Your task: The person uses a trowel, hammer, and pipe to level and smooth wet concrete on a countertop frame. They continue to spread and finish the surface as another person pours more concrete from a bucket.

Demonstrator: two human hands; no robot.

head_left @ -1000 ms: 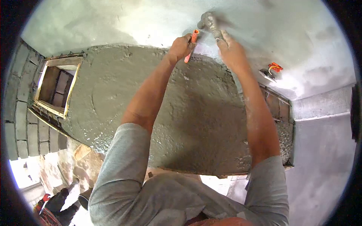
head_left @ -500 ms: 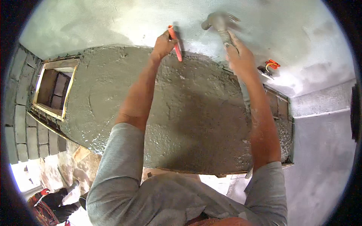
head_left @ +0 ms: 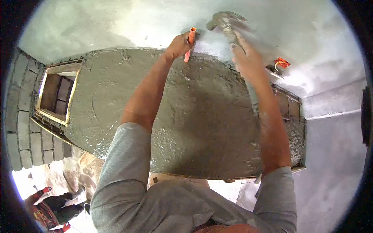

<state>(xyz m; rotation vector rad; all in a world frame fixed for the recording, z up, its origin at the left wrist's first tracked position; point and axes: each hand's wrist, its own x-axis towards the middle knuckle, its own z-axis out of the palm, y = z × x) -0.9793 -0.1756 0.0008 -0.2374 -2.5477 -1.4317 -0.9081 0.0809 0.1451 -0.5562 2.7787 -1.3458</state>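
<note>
The left hand [head_left: 179, 45] holds a seemingly hollow orange tube [head_left: 192, 36], the right hand [head_left: 247, 58] a claw hammer [head_left: 225, 24].

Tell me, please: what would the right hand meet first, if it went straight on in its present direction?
Beyond the hammer that it grips, the right hand would probably meet the pale grey wall first; the gap is hard to judge from this view.
</note>
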